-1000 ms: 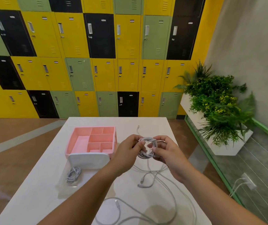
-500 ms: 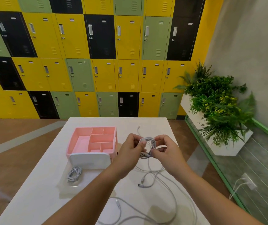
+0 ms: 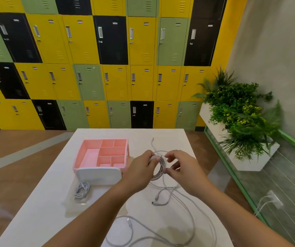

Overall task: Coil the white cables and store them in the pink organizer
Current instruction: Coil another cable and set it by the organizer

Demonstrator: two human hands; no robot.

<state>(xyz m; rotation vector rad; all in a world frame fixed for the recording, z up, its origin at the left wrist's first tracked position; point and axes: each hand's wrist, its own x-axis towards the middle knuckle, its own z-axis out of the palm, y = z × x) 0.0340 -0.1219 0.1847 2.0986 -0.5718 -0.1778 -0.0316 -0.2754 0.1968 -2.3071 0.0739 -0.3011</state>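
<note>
Above the white table (image 3: 41, 220), my left hand (image 3: 139, 172) grips a coil of white cable (image 3: 159, 169) by its left side. My right hand (image 3: 182, 168) pinches the coil's right side, its upper fingers spread. The cable's free end (image 3: 153, 142) trails toward the far edge. Loose white cables (image 3: 184, 211) sprawl over the near table below my hands. The pink organizer (image 3: 82, 154), with several empty compartments and a white front, sits left of my hands. A coiled cable in a clear bag (image 3: 81, 190) lies in front of it.
Yellow, green and black lockers fill the far wall. A white planter with green plants (image 3: 239, 118) stands at the right behind a green-framed glass rail. Wooden floor surrounds the table on the left and far side.
The coil has turned from flat-on to more edge-on between my hands. My right hand has opened its upper fingers and shifted its grip lower on the coil.
</note>
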